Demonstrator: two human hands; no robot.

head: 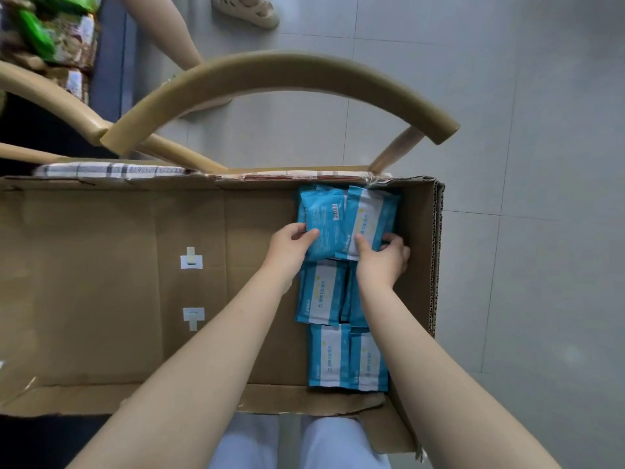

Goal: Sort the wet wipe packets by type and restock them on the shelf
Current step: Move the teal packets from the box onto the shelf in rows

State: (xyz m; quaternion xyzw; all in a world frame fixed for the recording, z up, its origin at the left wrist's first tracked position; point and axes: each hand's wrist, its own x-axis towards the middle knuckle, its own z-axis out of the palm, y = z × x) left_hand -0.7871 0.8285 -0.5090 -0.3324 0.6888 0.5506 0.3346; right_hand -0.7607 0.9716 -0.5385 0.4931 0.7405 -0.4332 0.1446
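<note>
1. The tiled floor fills the far and right parts of the view.
2. A long cardboard box lies open on a chair. Most of its bottom is bare, and all the wipes sit at its right end.
3. The chair shows a curved wooden backrest beyond the box's far edge. A checked cushion peeks out under the far left edge.
4. The left hand is at the far right corner of the box. Its fingers curl round the near left edge of the barcode packet, with the thumb on top.
5. The right hand grips the white-panel packet at its near right corner. The thumb presses on top, and the other fingers are tucked round the packet's right edge.
6. The two held packets are blue and slightly tilted. They sit side by side in the far right corner with their edges touching.
7. More blue packets lie flat along the right end, between the held pair and the near edge. The right forearm partly hides one of them.
8. Two white labels are stuck on the box bottom near its middle.
</note>
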